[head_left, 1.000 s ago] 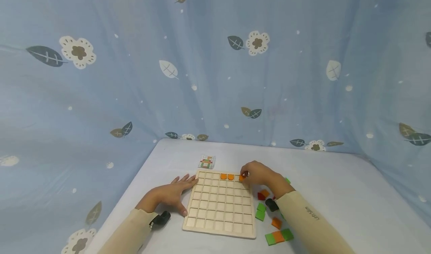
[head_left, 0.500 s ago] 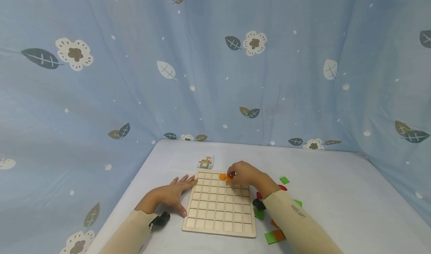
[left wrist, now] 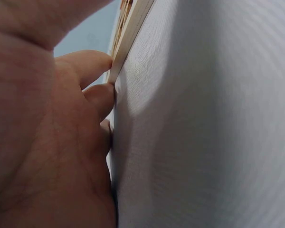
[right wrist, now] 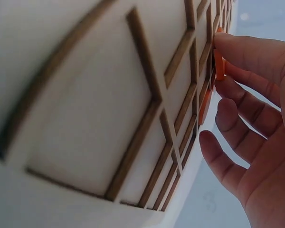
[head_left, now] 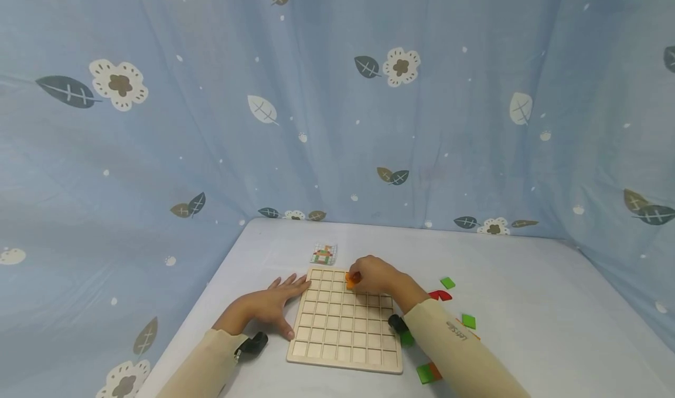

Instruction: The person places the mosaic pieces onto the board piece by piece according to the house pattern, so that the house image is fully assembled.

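Observation:
A light wooden grid board (head_left: 345, 322) lies on the table. My left hand (head_left: 269, 307) rests at its left edge with fingers spread, and in the left wrist view the fingertips (left wrist: 104, 61) touch the board's side. Over the far edge, my right hand (head_left: 374, 275) pinches an orange piece (head_left: 350, 281). The right wrist view shows this orange piece (right wrist: 220, 66) held upright between thumb and fingers at the board, with another orange piece (right wrist: 205, 108) in the grid close by. The right hand hides part of the top row.
Behind the board lies a small printed pattern card (head_left: 324, 254). To the right are green pieces (head_left: 447, 282), red pieces (head_left: 440, 295) and an orange-and-green group (head_left: 426, 374), partly covered by the right sleeve (head_left: 459, 351). A blue patterned curtain (head_left: 337, 122) hangs behind the table.
My right hand has moved left along the board's far row, from the right corner to the orange pieces near the middle. The left hand has stayed in place.

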### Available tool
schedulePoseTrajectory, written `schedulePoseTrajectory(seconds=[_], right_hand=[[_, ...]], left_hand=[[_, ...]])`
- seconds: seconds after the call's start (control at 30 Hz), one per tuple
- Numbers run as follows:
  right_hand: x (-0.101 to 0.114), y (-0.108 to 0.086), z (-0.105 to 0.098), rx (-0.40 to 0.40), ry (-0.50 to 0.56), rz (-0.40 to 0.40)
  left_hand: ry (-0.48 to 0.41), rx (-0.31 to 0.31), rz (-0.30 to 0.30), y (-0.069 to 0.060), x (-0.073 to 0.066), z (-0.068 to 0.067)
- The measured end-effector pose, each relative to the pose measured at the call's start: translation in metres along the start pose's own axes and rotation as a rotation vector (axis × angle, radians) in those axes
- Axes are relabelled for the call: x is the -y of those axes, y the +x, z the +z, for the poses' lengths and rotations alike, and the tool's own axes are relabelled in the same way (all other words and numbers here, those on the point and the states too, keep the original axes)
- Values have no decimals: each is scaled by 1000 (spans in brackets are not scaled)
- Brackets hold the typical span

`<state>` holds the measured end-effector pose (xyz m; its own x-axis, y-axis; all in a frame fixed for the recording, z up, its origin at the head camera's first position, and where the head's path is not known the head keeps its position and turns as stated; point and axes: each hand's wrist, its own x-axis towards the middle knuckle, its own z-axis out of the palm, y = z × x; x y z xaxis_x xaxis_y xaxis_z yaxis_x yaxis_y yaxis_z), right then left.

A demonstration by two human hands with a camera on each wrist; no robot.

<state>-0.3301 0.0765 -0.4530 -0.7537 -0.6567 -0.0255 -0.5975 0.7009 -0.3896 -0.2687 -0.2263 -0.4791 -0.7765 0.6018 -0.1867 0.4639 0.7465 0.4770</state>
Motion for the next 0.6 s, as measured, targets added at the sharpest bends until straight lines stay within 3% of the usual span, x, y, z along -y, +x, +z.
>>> schedulePoseTrajectory(seconds=[0.6], right_hand=[[5,1,5,12,-31,-35]], left_hand=[[6,-6,-9,0,2,2]])
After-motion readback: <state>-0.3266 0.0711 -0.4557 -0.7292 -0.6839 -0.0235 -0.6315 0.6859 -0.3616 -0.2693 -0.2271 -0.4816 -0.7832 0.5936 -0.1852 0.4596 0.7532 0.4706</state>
